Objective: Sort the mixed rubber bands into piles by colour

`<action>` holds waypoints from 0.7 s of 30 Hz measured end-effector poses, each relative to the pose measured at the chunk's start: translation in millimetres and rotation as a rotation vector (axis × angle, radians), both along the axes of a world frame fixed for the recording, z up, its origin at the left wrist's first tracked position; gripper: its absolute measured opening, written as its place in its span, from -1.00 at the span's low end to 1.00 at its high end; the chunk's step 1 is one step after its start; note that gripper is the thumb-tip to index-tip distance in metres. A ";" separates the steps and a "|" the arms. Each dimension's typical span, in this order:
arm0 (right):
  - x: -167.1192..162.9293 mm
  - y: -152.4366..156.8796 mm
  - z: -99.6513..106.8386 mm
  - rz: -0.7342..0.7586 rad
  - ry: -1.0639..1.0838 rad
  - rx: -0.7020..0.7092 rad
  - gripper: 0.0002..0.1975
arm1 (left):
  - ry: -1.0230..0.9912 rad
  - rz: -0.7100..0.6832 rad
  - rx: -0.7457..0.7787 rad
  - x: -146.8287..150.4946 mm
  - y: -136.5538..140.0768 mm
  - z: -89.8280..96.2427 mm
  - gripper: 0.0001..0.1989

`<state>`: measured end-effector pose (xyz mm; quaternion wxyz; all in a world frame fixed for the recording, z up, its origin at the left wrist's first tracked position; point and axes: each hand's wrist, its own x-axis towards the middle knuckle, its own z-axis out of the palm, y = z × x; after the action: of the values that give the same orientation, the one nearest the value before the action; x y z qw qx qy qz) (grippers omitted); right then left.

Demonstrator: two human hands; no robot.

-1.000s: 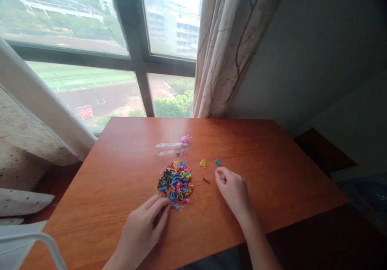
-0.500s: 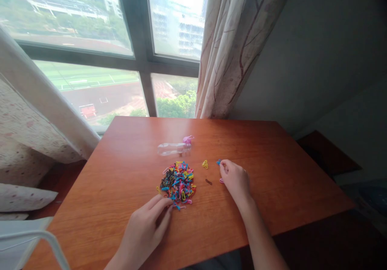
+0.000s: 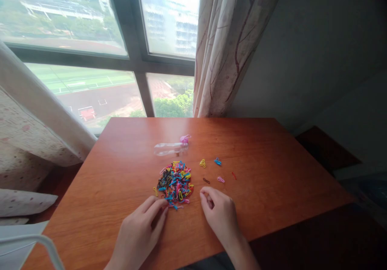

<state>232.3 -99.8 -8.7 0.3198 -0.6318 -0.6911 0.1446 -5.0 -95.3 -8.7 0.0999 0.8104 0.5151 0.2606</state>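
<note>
A mixed heap of small coloured rubber bands lies mid-table. At its near left edge is my left hand, thumb and fingers drawn together against the bands; what they pinch is hidden. My right hand hovers right of the heap, its thumb and forefinger closed with no band visible between them. Beyond it lie separate bands: a yellow cluster, a blue cluster, a brown band, a pink band and a red band.
Behind the heap, a clear plastic container lies on its side by a pink piece. The wooden table stands against a window with curtains. A white curved tube is at the lower left.
My right hand has left the blue cluster and come back toward me, to the heap's right side. The pink and red bands now show fully. My left hand stays by the heap.
</note>
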 end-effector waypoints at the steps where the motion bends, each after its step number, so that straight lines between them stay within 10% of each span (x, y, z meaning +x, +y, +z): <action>1: -5.4 -4.0 0.8 0.021 0.009 -0.002 -0.81 | 0.009 -0.003 0.003 0.4 0.2 -0.1 -0.83; 21: -50.4 -14.0 -3.4 0.159 -0.007 -0.034 -0.88 | 0.107 -0.054 0.039 2.2 3.6 -1.7 -0.79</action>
<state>182.0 -113.8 -12.1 0.2942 -0.5808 -0.7376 0.1790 -2.9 -91.7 -10.4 0.0635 0.8386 0.4924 0.2241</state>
